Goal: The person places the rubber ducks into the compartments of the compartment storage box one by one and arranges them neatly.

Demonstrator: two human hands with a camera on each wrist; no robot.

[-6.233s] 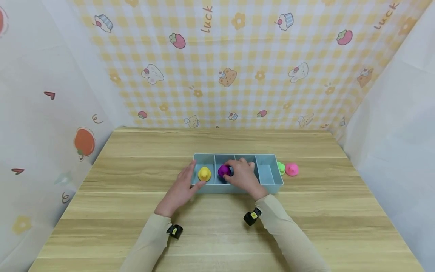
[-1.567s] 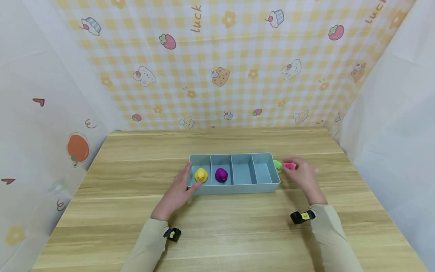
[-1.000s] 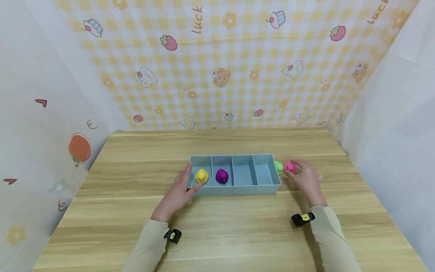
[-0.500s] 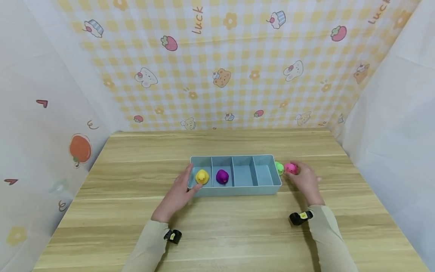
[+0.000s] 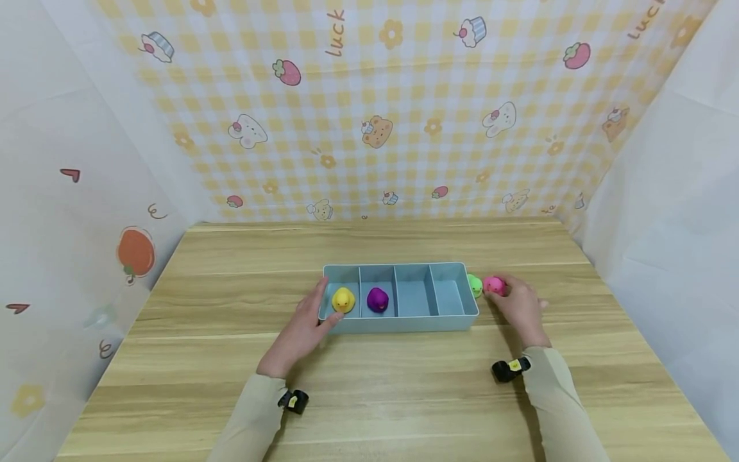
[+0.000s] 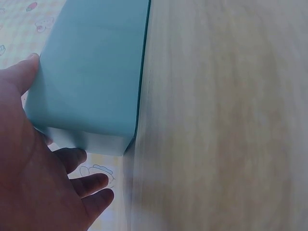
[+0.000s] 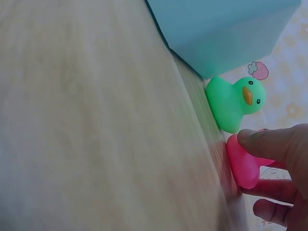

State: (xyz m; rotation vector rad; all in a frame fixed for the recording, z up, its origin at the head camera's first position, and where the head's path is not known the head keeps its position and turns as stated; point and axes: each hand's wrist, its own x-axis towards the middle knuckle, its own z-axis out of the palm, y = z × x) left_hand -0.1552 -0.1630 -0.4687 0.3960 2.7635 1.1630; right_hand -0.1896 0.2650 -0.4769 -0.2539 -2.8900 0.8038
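Observation:
A blue-grey box [image 5: 404,325] with a row of compartments stands on the table. The yellow rubber duck [image 5: 343,299] sits in its leftmost compartment, the purple rubber duck [image 5: 378,299] in the one beside it. My left hand [image 5: 297,333] rests at the box's left end, thumb at the front rim, fingers extended along the end wall. Just past the right end, my right hand [image 5: 522,311] pinches the pink rubber duck [image 7: 243,163] between thumb and fingers. Beside it, against the box end, the green rubber duck [image 7: 226,103] faces away from the box.
The wooden table [image 5: 381,391] extends around the box on all sides. A yellow checked cloth [image 5: 416,128] hangs behind it, with white sheets at left and right. Both wrists carry a small black camera [image 5: 297,401].
My right hand has left the purple duck in its compartment and moved right to the pink duck, which has turned slightly in its fingers. My left hand stays at the box's left end.

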